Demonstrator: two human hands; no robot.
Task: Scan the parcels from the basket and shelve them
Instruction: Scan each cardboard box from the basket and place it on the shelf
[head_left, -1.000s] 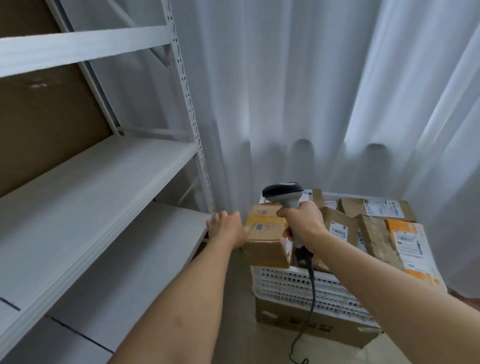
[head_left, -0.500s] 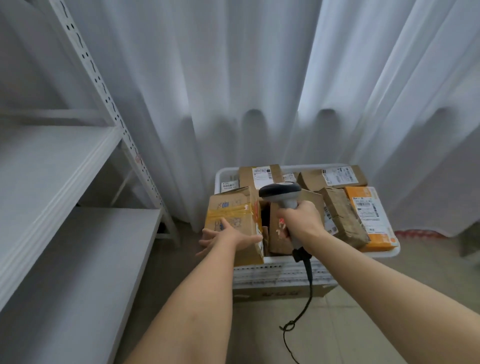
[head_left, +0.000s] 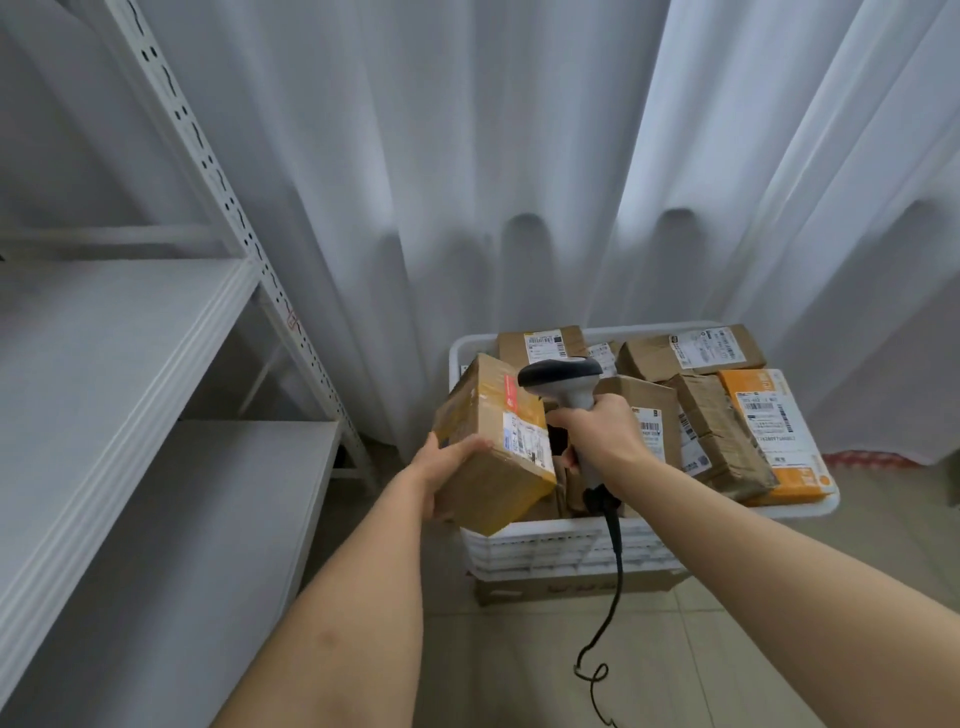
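Left hand (head_left: 441, 467) now gripping tilted parcel (head_left: 493, 441), lifted above basket (head_left: 571, 540)

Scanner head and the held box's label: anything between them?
Nothing; in the head view the scanner sits just right of the box, the stretch to its label bare.

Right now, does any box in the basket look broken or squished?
Yes. One brown parcel, beside the orange parcel on the right of the basket, looks crumpled and dented, its wrapping wrinkled. The others look fine.
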